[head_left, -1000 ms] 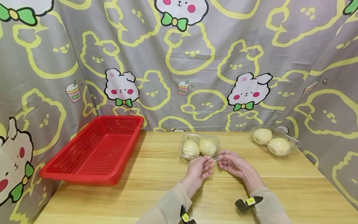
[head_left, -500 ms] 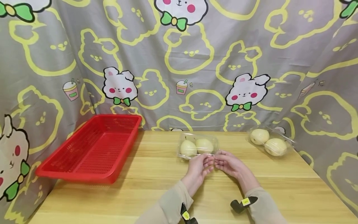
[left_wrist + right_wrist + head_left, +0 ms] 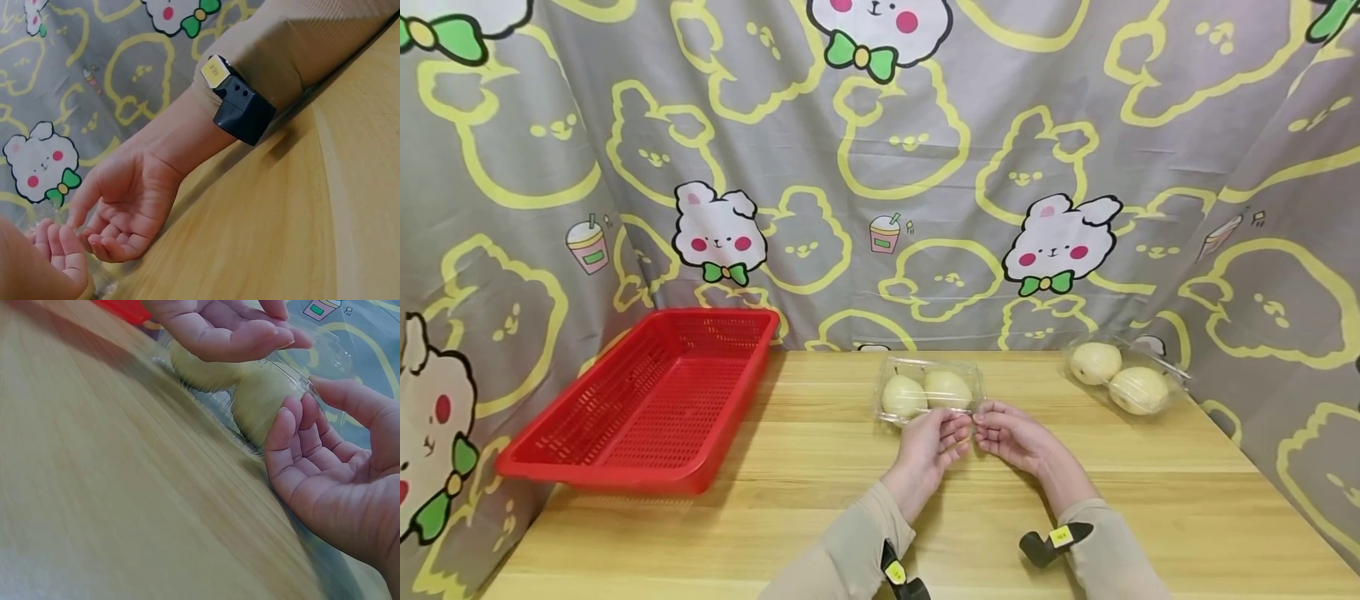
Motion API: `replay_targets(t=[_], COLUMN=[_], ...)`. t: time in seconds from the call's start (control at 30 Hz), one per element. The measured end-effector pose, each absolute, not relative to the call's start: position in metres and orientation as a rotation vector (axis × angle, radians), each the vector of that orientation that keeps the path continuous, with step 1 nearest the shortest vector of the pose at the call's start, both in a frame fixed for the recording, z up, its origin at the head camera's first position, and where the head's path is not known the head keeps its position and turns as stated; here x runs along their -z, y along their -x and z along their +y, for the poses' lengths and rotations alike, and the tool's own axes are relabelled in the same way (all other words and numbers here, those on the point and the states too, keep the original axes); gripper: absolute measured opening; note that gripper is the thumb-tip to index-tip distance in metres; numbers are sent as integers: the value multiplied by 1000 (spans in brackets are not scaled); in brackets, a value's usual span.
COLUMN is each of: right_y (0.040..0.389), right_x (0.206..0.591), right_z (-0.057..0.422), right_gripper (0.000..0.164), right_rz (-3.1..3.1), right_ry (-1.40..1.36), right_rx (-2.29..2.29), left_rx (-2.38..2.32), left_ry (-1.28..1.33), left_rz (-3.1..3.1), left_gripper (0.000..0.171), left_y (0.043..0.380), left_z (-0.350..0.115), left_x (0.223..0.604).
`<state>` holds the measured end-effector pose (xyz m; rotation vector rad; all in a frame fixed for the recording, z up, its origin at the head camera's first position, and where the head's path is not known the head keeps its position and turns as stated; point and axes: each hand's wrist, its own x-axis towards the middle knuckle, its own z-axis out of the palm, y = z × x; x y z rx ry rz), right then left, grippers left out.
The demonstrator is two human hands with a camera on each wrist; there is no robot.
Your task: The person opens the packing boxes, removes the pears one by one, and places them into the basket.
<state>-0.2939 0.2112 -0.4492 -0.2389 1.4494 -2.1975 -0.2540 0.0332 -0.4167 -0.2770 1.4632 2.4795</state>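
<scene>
Clear container point(image 3: 951, 365): sitting near the middle of the wooden table point(image 3: 700, 550), toward the far edge, and holding two pale pears, the left pear point(image 3: 904, 397) and the right pear point(image 3: 947, 390), standing side by side. Both pears are showing through the plastic.

Right hand point(image 3: 1018, 442): reaching the container's front right corner; in the right wrist view, the thumb and forefinger are pinching the plastic edge, while the other fingers are curling beneath. Left hand point(image 3: 925, 450): bending its fingers at the front edge, just beside the right hand; whether its fingertips are clamping the plastic or only touching it, the views are not letting one tell.

Surroundings: a red basket point(image 3: 617, 482) with perforated walls is standing at the left of the table, well apart from the hands. A second clear container point(image 3: 1175, 373) is lying near the far right corner, holding two more pears point(image 3: 1139, 390). A grey patterned curtain point(image 3: 805, 167) is hanging behind. Beige sleeves point(image 3: 1108, 554) are covering both forearms, and black devices point(image 3: 1048, 546) bearing yellow labels are sitting at the cuffs
</scene>
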Motion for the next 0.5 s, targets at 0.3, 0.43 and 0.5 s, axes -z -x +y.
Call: replay_targets(t=[0.3, 0.43, 0.5], right_y=[295, 296, 296], right_x=[449, 450, 450], right_z=[213, 216, 216], right_gripper=[23, 23, 22], right_rz=[1482, 1478, 1476], right_ry=[227, 215, 212], right_rx=[2178, 2182, 2185], left_rx=[-2460, -2448, -2443], left_ry=[244, 223, 211], left_rz=[1415, 1383, 1376], left_gripper=[18, 18, 18], left_y=[257, 258, 259], left_z=[27, 23, 22], left_x=[417, 415, 414])
